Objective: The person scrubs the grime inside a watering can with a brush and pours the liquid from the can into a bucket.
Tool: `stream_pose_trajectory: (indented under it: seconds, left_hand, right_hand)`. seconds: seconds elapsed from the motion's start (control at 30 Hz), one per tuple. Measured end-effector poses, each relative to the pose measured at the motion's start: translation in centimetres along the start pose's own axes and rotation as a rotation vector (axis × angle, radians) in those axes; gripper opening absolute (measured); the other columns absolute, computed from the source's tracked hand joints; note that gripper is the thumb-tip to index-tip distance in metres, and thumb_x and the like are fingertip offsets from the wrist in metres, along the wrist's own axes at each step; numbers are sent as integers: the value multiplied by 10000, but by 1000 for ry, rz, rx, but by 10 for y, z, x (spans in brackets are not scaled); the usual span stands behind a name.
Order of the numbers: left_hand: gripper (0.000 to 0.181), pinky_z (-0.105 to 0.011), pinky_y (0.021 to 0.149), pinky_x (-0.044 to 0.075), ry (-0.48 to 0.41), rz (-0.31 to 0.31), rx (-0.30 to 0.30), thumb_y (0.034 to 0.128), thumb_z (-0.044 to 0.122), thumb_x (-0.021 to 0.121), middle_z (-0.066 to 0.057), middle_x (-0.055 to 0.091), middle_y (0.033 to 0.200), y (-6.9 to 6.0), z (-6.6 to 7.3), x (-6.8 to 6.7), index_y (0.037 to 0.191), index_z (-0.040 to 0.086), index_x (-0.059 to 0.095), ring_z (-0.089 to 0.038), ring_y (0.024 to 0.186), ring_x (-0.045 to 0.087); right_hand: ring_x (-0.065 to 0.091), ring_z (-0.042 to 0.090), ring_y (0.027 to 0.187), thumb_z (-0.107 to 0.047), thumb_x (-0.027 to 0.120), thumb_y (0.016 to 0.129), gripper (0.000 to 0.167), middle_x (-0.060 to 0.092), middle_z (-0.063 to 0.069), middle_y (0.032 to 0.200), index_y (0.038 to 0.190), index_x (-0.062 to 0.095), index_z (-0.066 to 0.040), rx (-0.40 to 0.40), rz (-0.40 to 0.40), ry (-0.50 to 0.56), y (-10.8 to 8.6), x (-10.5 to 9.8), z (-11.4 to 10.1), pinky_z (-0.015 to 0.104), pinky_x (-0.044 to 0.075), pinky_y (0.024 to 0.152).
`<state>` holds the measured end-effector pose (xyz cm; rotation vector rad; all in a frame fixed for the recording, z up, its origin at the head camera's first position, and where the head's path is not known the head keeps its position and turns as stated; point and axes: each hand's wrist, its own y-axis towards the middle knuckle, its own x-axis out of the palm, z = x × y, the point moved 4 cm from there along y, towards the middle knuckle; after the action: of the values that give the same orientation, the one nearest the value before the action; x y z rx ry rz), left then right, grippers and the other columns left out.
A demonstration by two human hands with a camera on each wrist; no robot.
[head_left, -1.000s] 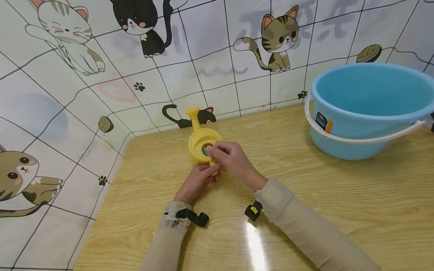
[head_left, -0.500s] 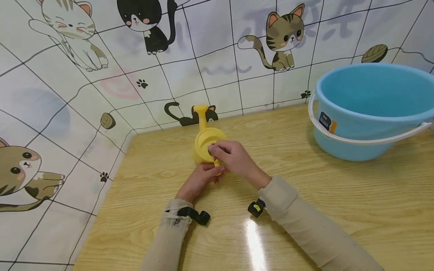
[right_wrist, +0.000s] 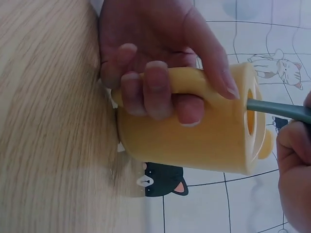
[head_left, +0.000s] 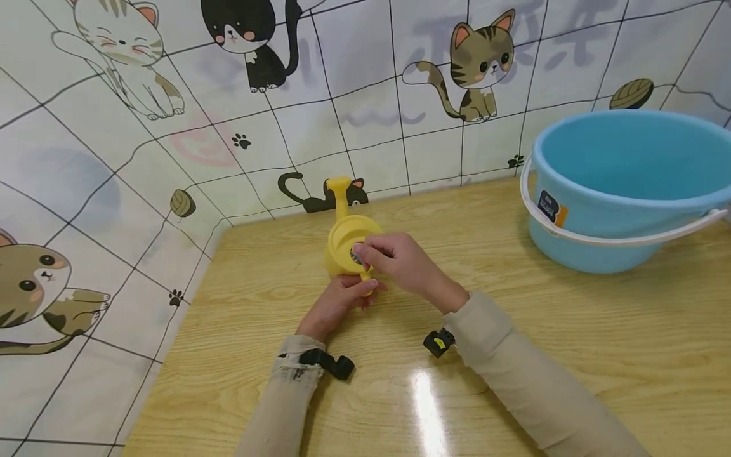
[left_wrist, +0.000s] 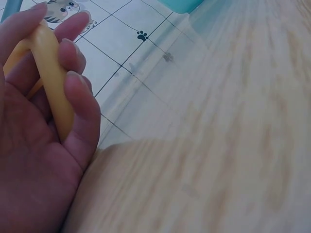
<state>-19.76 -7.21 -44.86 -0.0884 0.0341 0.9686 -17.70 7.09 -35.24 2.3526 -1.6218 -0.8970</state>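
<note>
A yellow watering can (head_left: pixel 349 231) stands upright on the wooden table, its spout toward the wall. My left hand (head_left: pixel 335 306) grips its handle; in the left wrist view the fingers curl round the yellow handle (left_wrist: pixel 54 87). Above the can's top opening, my right hand (head_left: pixel 407 263) pinches a slim grey-green rod (right_wrist: pixel 272 108). One end of the rod reaches into the opening, as the right wrist view shows. Its lower end is hidden inside the can, so I cannot tell what kind of tool it is.
At the right of the table stands a large light-blue bucket (head_left: pixel 594 222), its white handle (head_left: pixel 622 240) hanging down in front. A wall covering (head_left: pixel 365 146) with cat drawings rises behind and to the left of the table (head_left: pixel 491 393).
My right wrist has swung slightly to the right and away from me, its fingers still at the opening. The left hand keeps its grip on the can's handle. The head view has shifted slightly.
</note>
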Motion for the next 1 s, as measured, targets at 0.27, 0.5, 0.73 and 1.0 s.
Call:
stream_pose_trajectory:
  seconds: [0.27, 0.5, 0.73, 1.0]
  left_hand:
    - [407, -298, 595, 434, 52, 5, 14, 862, 314, 585, -89, 549, 759, 0, -2, -1, 972, -77, 602, -193, 663, 486]
    - [447, -294, 594, 437, 71, -17, 29, 859, 358, 575, -123, 546, 796, 1, -4, -1, 1005, -63, 611, -200, 685, 484]
    - [432, -293, 610, 429, 41, -15, 16, 872, 350, 558, -161, 518, 838, 1, -5, -1, 1032, -48, 610, -200, 705, 476]
    - [386, -308, 623, 414, 104, -40, 15, 884, 286, 557, -182, 501, 758, -7, 13, 7, 937, -95, 592, -220, 671, 467]
  right_hand:
    - [346, 43, 409, -410, 486, 898, 386, 354, -111, 456, 574, 457, -202, -53, -80, -180, 0, 8, -2, 222, 306, 416]
    - [333, 30, 402, -328, 505, 904, 401, 344, -132, 443, 533, 421, -202, -144, -93, -219, 0, 0, -13, 217, 302, 419]
    - [345, 41, 402, -335, 495, 909, 404, 362, -132, 438, 535, 431, -199, -148, -78, -203, -1, -1, -14, 227, 315, 419]
    - [335, 16, 403, -336, 514, 899, 390, 329, -149, 447, 539, 429, -211, -148, -53, -229, -1, 8, -5, 207, 302, 414]
